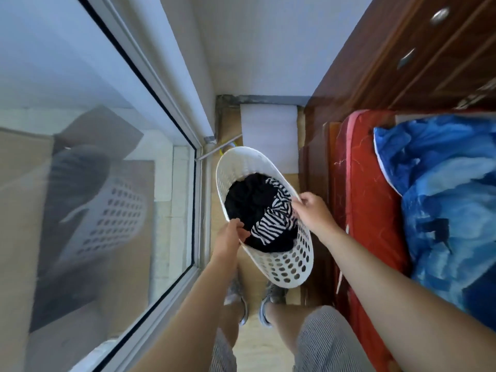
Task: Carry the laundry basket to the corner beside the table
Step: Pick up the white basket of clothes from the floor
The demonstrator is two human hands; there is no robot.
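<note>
A white perforated laundry basket hangs above the floor in front of me, tilted away. Inside lie black clothes and a black-and-white striped garment. My left hand grips the near left rim, fingers curled over the edge. On the right rim sits my right hand, pinching the edge. Both arms reach forward from the bottom of the view.
A large glass window with a white frame runs along the left. A bed with a red mattress and blue blanket stands on the right, wooden furniture behind it. A narrow floor strip leads to a white sheet by the far wall.
</note>
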